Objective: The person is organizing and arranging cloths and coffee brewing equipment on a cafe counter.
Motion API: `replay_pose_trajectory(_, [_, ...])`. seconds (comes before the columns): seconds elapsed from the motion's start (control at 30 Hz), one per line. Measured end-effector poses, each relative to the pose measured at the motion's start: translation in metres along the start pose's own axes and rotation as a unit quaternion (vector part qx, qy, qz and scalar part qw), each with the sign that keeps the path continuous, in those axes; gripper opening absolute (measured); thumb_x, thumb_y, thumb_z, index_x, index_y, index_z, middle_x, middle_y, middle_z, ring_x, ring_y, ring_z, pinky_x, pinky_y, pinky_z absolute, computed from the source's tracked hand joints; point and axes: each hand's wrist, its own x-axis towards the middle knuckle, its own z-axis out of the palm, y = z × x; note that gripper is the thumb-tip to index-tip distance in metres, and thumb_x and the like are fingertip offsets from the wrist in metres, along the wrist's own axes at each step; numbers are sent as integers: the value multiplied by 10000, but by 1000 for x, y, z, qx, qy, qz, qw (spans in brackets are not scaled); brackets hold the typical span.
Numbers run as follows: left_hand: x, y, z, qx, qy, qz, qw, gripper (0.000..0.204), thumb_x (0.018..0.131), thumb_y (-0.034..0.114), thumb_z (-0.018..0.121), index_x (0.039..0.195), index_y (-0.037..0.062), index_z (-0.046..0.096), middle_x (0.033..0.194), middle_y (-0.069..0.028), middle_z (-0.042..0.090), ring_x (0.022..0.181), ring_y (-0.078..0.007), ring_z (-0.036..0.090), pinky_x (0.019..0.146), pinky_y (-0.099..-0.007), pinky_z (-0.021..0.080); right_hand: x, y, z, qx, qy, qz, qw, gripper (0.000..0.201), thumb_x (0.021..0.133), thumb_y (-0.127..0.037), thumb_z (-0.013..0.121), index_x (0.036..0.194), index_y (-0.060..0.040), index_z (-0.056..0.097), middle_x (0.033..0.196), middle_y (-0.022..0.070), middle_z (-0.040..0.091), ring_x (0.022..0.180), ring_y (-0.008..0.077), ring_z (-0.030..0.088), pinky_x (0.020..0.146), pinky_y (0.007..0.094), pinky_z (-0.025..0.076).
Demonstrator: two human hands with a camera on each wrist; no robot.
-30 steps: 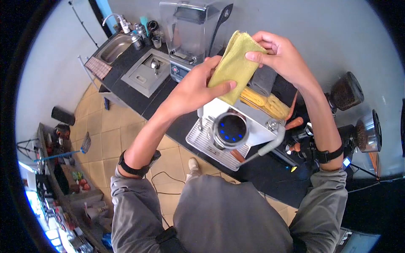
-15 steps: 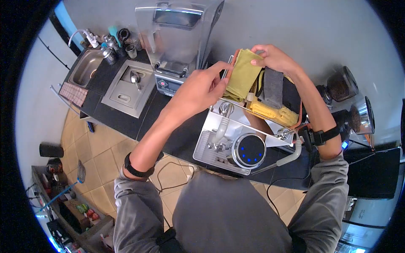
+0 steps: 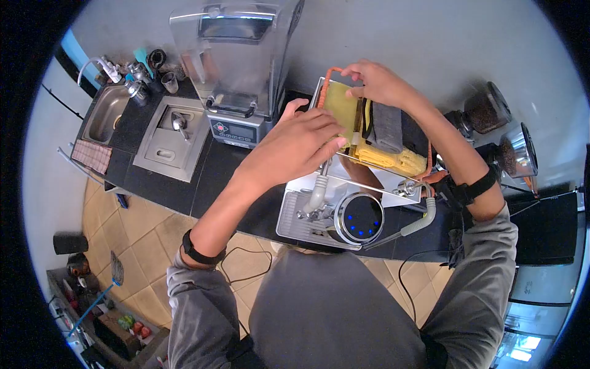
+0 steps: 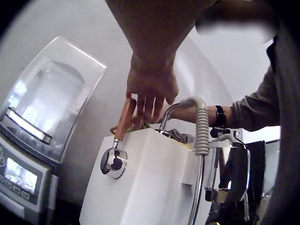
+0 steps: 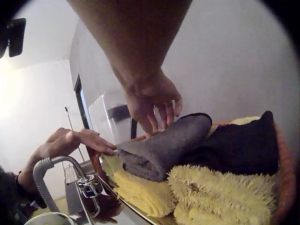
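On top of the white espresso machine (image 4: pixel 154 183), a folded yellow-green cloth (image 3: pixel 341 103) lies flat at the left end. My left hand (image 3: pixel 298 140) reaches over its near left edge, fingers extended and fingertips at the cloth. At the cloth's far end is my right hand (image 3: pixel 384 86), its fingers loosely bent and pointing down. In the right wrist view those fingertips dip behind a folded grey cloth (image 5: pixel 164 143). Beside the grey cloth sit a yellow cloth (image 5: pixel 143 192), a fluffy yellow cloth (image 5: pixel 220 192) and a black cloth (image 5: pixel 239 147).
An orange-wrapped rail (image 3: pixel 428 150) edges the machine top. Steam wands, including one at the right (image 3: pixel 429 212), project from its front beside a round device with blue lights (image 3: pixel 359 217). A blender (image 3: pixel 236 80) stands left, with a sink (image 3: pixel 107 117) beyond. Coffee grinders (image 3: pixel 516 150) stand right.
The yellow-green cloth has gone from both hands, raised above the machine, down onto its top. Both hands have loosened from it, and the head view has shifted.
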Motion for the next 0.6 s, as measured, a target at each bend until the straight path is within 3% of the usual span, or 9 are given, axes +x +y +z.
replay_pose_trajectory(0.07, [-1, -1, 2, 40, -35, -1, 999, 298, 985, 261, 494, 1004, 14, 659, 969, -105, 632, 1011, -242, 588, 1049, -462, 302, -7, -3, -8, -53, -8, -55, 997, 370, 798, -150, 734, 1135, -33, 635, 1004, 111, 619, 979, 247, 597, 865, 360, 481])
replay_pose_trajectory(0.2, [0, 1, 0, 40, -10, 10, 999, 292, 985, 261, 495, 977, 20, 659, 949, -98, 635, 991, -246, 596, 1061, -479, 298, -30, -9, -32, -66, -30, -91, 993, 332, 823, -138, 706, 1133, -44, 633, 1030, 99, 628, 989, 262, 590, 904, 360, 470])
replay_pose_trajectory(0.3, [2, 4, -13, 28, -6, -12, 1000, 237, 982, 233, 519, 1066, 64, 663, 1074, -89, 664, 1096, -231, 589, 1080, -477, 289, -60, -15, -55, -30, -13, -116, 993, 270, 877, -124, 658, 1136, -53, 636, 1082, 77, 634, 1008, 230, 591, 920, 354, 459])
replay_pose_trajectory(0.37, [0, 6, -17, 0, 84, -20, 996, 175, 953, 183, 558, 949, 50, 672, 972, -75, 661, 985, -237, 608, 1034, -444, 332, -100, -27, -68, 60, 62, -24, 996, 206, 927, -138, 615, 1094, -19, 635, 1089, 78, 636, 1031, 197, 588, 916, 344, 455])
replay_pose_trajectory(0.4, [-5, 6, -24, -7, 83, -18, 996, 175, 953, 183, 558, 949, 50, 672, 972, -75, 661, 985, -237, 608, 1034, -444, 332, -125, -28, -75, 59, 61, -17, 996, 206, 927, -138, 615, 1094, -19, 635, 1089, 78, 636, 1031, 197, 588, 916, 344, 455])
replay_pose_trajectory(0.53, [-25, 22, -28, -73, 195, -104, 973, 95, 911, 77, 599, 890, 27, 677, 875, -73, 689, 884, -225, 634, 907, -374, 432, -229, -9, -84, 260, 87, 18, 961, 162, 974, -103, 552, 972, 29, 647, 1008, 100, 657, 984, 184, 606, 897, 315, 468])
replay_pose_trajectory(0.57, [-53, 24, -26, -223, 278, -194, 914, 125, 918, 66, 578, 852, 13, 669, 843, -82, 671, 853, -211, 619, 891, -376, 449, -270, -4, -80, 296, 101, 68, 947, 164, 976, -106, 548, 955, 24, 645, 1001, 107, 658, 963, 189, 608, 881, 314, 472])
replay_pose_trajectory(0.6, [-68, 22, -19, -197, 309, -130, 921, 187, 945, 67, 519, 837, -10, 650, 839, -87, 654, 854, -197, 605, 880, -387, 464, -300, 7, -72, 320, 97, 99, 937, 167, 976, -110, 548, 927, 19, 643, 995, 107, 658, 910, 181, 608, 838, 312, 477])
